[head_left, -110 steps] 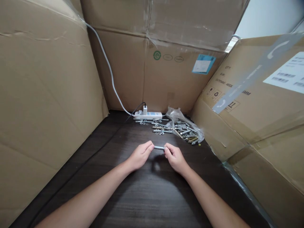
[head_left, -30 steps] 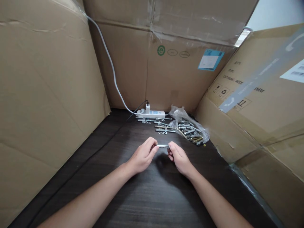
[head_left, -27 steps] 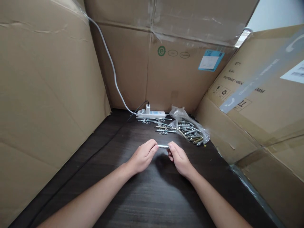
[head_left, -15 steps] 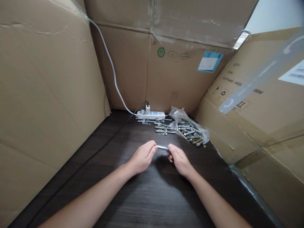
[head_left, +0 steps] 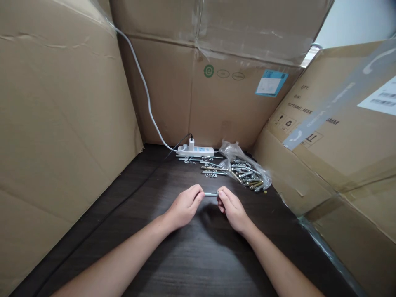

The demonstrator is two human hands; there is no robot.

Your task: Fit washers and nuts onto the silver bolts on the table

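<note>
A silver metal bolt [head_left: 211,194] lies level between my two hands, just above the dark table [head_left: 185,264]. My left hand [head_left: 189,205] pinches its left end between thumb and fingers. At the other end, my right hand [head_left: 230,206] has thumb and fingers closed round it, so that end is mostly hidden. Beyond my hands, several long bolts [head_left: 213,173] lie in rough rows with small washers [head_left: 189,161] among them. To their right, a clear plastic bag [head_left: 262,169] holds a heap of bolts [head_left: 247,173] with metal sleeves, some silver and some brass-coloured.
Behind the loose bolts sits a white power strip [head_left: 202,151] with a white plug [head_left: 192,143]. A black cable [head_left: 123,201] crosses the table on the left, and a white cord [head_left: 147,97] climbs the back. Cardboard walls [head_left: 229,107] enclose the left, back and right.
Both hands keep their grip on the bolt and have hardly moved. The piece between them shows thinner and more level than before. The camera view has shifted slightly.
</note>
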